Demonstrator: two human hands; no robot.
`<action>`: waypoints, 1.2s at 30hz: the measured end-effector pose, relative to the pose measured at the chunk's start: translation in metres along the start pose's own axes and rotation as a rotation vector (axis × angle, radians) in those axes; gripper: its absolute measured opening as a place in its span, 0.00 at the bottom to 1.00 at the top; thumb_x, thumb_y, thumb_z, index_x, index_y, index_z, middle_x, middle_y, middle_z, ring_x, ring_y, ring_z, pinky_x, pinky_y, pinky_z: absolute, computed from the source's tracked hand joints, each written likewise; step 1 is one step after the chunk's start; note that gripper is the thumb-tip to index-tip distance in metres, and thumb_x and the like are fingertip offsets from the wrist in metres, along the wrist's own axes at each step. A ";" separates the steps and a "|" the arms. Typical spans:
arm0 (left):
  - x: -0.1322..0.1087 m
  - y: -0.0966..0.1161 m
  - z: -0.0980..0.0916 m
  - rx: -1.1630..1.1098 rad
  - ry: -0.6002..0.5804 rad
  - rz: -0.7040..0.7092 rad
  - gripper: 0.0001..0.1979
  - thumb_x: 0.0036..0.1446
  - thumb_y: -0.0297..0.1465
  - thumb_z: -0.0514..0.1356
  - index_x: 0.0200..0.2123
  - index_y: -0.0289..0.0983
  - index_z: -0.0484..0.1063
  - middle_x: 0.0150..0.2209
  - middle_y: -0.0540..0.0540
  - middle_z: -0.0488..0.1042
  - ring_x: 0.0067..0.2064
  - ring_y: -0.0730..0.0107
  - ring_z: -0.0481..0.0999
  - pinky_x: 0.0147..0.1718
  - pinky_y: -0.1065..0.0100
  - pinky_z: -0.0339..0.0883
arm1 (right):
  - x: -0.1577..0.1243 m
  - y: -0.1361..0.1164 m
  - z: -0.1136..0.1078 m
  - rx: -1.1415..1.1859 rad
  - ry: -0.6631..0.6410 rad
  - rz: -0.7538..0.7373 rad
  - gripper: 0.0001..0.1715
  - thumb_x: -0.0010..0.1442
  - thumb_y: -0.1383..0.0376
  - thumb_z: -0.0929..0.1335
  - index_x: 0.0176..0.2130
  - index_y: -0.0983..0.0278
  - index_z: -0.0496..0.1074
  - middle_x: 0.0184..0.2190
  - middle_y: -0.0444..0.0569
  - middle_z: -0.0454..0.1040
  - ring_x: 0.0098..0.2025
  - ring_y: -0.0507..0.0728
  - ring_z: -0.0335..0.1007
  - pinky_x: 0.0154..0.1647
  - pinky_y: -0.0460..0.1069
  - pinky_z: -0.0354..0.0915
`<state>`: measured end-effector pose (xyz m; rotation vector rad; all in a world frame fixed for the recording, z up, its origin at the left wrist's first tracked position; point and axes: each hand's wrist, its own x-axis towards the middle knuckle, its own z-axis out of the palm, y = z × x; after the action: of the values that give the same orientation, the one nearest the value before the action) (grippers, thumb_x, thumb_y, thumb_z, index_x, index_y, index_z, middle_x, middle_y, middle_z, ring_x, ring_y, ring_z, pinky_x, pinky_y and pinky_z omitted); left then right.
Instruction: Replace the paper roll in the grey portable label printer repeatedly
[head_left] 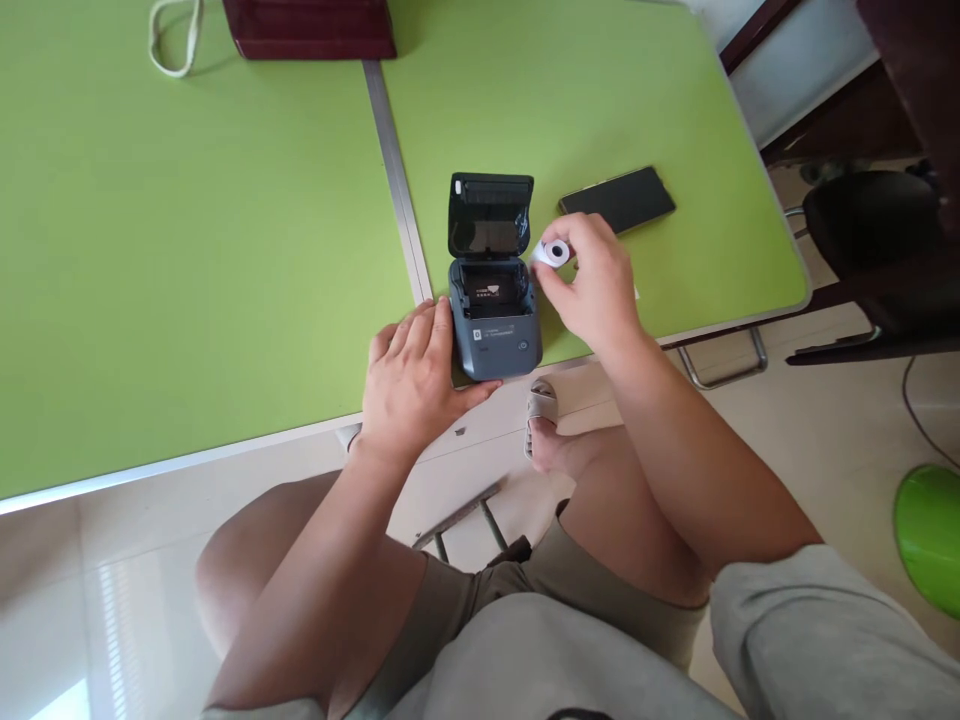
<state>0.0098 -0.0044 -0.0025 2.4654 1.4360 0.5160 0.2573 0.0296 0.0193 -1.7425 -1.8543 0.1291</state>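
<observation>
A small dark blue-grey label printer (496, 345) stands at the near edge of the green table, its black lid (490, 215) raised. Inside, the paper bay shows with a small printed sticker in it. Against the printer's left side and front corner rests my left hand (412, 375), fingers stretched along the casing and thumb at the front. My right hand (592, 280) pinches a small white paper roll (553, 253) just right of the open bay. The roll's dark core faces up towards me.
A black phone (622, 198) lies on the green table (225, 250) beyond my right hand. At the far side sit a dark red box (309, 28) and a white cord loop (177, 40). A dark chair (870, 240) stands to the right, and a green bin (930, 540) on the floor.
</observation>
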 end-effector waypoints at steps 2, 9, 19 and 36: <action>0.000 0.000 0.000 -0.002 0.006 -0.004 0.53 0.60 0.67 0.55 0.73 0.33 0.59 0.67 0.28 0.72 0.68 0.39 0.72 0.63 0.48 0.63 | -0.004 0.000 -0.007 0.051 -0.016 -0.015 0.20 0.60 0.70 0.69 0.51 0.54 0.71 0.49 0.50 0.80 0.51 0.64 0.78 0.52 0.62 0.76; 0.001 0.002 -0.002 -0.002 -0.028 -0.012 0.54 0.60 0.65 0.58 0.72 0.29 0.60 0.67 0.26 0.71 0.69 0.38 0.70 0.64 0.47 0.63 | -0.025 -0.006 -0.023 0.125 -0.088 -0.063 0.29 0.57 0.72 0.69 0.57 0.55 0.69 0.52 0.50 0.83 0.53 0.63 0.80 0.55 0.61 0.75; 0.001 -0.001 0.000 0.007 -0.013 -0.014 0.54 0.60 0.68 0.53 0.72 0.31 0.59 0.67 0.27 0.71 0.68 0.39 0.72 0.64 0.47 0.63 | -0.027 0.005 -0.003 0.328 -0.123 0.018 0.33 0.59 0.71 0.70 0.61 0.55 0.64 0.54 0.50 0.81 0.52 0.62 0.81 0.57 0.61 0.77; 0.002 -0.001 0.002 0.038 0.016 -0.009 0.59 0.59 0.72 0.42 0.71 0.27 0.62 0.66 0.25 0.72 0.66 0.39 0.74 0.62 0.47 0.63 | -0.030 0.019 0.019 0.415 -0.075 -0.005 0.40 0.65 0.61 0.71 0.71 0.50 0.54 0.49 0.47 0.78 0.51 0.62 0.80 0.61 0.65 0.75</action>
<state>0.0110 -0.0028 -0.0047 2.4887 1.4749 0.5120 0.2646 0.0101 -0.0158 -1.4598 -1.7324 0.5438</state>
